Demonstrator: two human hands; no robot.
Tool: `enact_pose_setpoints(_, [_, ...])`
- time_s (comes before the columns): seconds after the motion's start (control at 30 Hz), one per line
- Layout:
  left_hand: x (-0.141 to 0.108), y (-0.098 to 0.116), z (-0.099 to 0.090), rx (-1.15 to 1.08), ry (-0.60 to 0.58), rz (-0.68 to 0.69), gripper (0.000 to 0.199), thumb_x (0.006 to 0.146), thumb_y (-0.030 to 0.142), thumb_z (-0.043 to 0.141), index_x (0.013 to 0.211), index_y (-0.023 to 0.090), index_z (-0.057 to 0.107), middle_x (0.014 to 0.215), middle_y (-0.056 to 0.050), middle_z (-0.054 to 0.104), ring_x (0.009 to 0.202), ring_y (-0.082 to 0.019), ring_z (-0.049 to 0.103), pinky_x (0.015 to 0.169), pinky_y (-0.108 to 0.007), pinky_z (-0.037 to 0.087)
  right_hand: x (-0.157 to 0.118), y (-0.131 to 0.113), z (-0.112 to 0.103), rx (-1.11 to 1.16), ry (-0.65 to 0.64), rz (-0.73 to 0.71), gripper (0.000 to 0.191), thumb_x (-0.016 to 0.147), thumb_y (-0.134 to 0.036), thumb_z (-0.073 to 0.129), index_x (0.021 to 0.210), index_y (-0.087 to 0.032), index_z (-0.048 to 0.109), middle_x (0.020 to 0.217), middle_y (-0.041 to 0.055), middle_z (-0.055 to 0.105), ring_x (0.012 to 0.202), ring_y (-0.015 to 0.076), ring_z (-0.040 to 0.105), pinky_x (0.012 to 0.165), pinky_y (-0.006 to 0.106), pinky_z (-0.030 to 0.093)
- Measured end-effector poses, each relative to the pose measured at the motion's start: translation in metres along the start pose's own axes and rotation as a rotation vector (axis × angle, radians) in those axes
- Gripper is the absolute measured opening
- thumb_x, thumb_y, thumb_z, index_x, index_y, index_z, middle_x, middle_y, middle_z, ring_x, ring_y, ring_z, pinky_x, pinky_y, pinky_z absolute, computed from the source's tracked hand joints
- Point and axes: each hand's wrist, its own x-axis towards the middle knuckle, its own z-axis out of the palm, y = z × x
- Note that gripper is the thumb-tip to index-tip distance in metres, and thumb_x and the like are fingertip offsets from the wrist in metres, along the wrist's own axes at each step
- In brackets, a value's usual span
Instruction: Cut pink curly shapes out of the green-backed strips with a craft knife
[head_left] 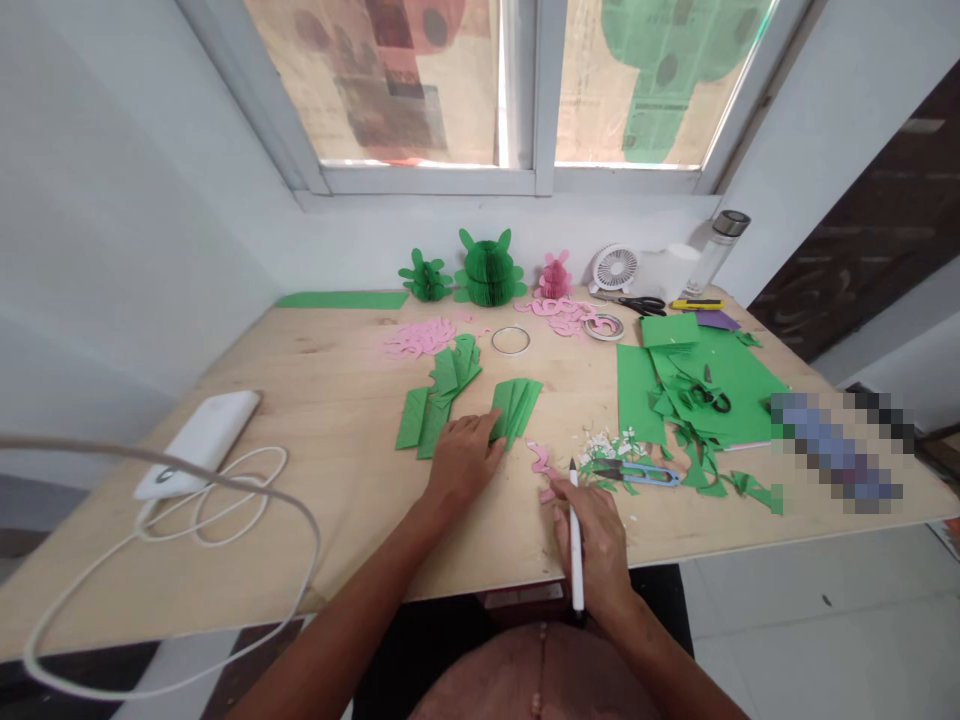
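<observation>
My left hand (466,462) lies palm down on the table, fingers stretched out, its fingertips touching a fanned group of folded green paper strips (519,402). Just left of it are more green paper pieces (412,418), and cut green shapes with wavy edges (456,368) sit behind them. My right hand (596,535) is closed around a white pen (576,550), held upright with its dark tip pointing away from me. A curly pink paper scrap (538,456) lies by its fingers. Close to this hand is a blue-handled thread snipper (637,473) among white and green scraps.
Black scissors (709,398) rest on green sheets (750,385) at the right. Green and pink paper figures (489,272) stand along the wall, beside a small white fan (615,268) and a bottle (716,255). A white power bank (199,445) with a looping cable is at the left.
</observation>
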Motion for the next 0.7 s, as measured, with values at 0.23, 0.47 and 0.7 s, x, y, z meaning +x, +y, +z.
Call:
enact_pose_setpoints(0.23, [-0.009, -0.005, -0.004, -0.031, 0.048, -0.070, 0.040, 0.092, 0.022, 0.043, 0.129, 0.017, 0.055, 0.108, -0.009, 0.072, 0.098, -0.025, 0.066, 0.090, -0.038, 0.048, 0.001, -0.001, 0.000, 0.012, 0.005, 0.009, 0.035, 0.089, -0.010, 0.049, 0.121, -0.022, 0.057, 0.097, 0.0050, 0.074, 0.085, 0.0204, 0.069, 0.080, 0.039, 0.051])
enact_pose_setpoints(0.47, [-0.006, -0.009, -0.003, -0.064, 0.082, -0.135, 0.041, 0.089, 0.016, 0.043, 0.125, 0.022, 0.062, 0.106, -0.007, 0.074, 0.093, -0.023, 0.069, 0.083, -0.034, 0.052, 0.002, -0.002, -0.001, 0.001, -0.001, -0.007, 0.038, 0.090, -0.009, 0.048, 0.125, -0.022, 0.054, 0.096, 0.0056, 0.074, 0.084, 0.0207, 0.069, 0.081, 0.040, 0.051])
enact_pose_setpoints(0.7, [-0.001, -0.018, -0.008, -0.139, 0.165, -0.240, 0.034, 0.090, 0.018, 0.045, 0.116, 0.021, 0.067, 0.101, -0.006, 0.075, 0.088, -0.020, 0.070, 0.080, -0.028, 0.052, 0.004, -0.004, -0.002, -0.004, 0.015, -0.014, 0.037, 0.089, -0.008, 0.049, 0.123, -0.021, 0.057, 0.097, 0.0054, 0.074, 0.085, 0.0205, 0.070, 0.081, 0.039, 0.051])
